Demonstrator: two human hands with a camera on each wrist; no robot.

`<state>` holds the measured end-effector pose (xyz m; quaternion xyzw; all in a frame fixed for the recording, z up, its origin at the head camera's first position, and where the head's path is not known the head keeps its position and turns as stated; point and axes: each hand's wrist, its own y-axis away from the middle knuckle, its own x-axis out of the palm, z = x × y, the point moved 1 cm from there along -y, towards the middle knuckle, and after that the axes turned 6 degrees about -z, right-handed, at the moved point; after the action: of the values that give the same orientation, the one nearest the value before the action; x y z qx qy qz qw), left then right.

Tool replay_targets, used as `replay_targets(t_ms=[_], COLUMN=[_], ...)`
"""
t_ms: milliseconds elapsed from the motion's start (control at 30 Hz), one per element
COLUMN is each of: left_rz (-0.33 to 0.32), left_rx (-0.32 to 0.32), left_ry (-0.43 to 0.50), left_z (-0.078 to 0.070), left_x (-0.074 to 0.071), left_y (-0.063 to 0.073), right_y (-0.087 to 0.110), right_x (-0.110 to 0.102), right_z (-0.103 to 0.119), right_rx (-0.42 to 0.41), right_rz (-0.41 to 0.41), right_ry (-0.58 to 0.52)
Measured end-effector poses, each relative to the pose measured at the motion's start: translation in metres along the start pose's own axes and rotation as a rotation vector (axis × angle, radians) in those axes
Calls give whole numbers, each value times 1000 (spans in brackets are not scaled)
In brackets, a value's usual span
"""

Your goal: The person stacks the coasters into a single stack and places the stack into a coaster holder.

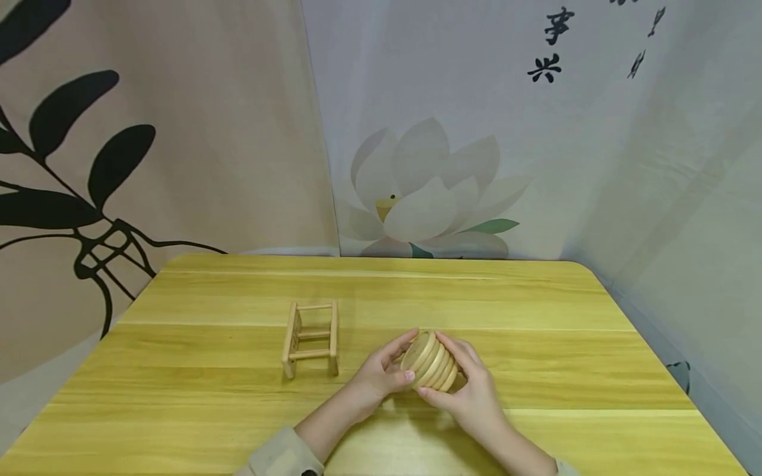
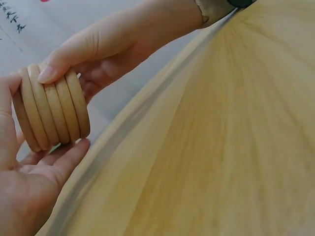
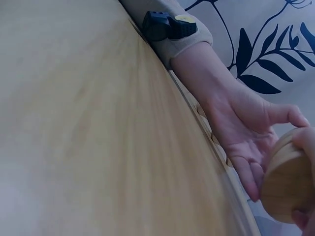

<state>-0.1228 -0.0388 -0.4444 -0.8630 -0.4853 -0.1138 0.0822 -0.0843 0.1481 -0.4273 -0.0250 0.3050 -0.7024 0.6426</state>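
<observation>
Between both hands, above the table, is a tilted stack of several round wooden coasters (image 1: 431,362). My left hand (image 1: 376,378) grips its left end, thumb in front and fingers behind. From the other side, my right hand (image 1: 470,387) pinches the stack between thumb and fingers. In the left wrist view, the coasters (image 2: 51,109) lie face to face, with the right hand (image 2: 98,49) over the rims and the left hand (image 2: 29,191) beneath. A flat wooden face of the stack (image 3: 288,184) shows in the right wrist view, beside the left hand (image 3: 246,128).
A small wooden rack (image 1: 311,337) with bars stands on the table to the left of the hands. The wooden tabletop (image 1: 196,396) runs back to a printed cloth backdrop (image 1: 440,178).
</observation>
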Motion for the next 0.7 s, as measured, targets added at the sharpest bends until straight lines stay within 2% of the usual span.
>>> replay_targets(t_ms=[133,233,400,700], left_rz=[48,50,67,138], left_rx=[-2,-12,-30,-41], left_ry=[7,-3,-77,-117], left_z=[1,1,-2,-6], left_x=[-1,-3,-8,-12], left_y=[0,0,1,1], right_y=[-2,-3,-5,-5], right_x=[-4,-5,-7,-9], right_z=[-2,-2,-2,0], right_rx=[-25,-51,-103,-108], right_rz=[28,49,105,179], right_ry=[10,33,73,65])
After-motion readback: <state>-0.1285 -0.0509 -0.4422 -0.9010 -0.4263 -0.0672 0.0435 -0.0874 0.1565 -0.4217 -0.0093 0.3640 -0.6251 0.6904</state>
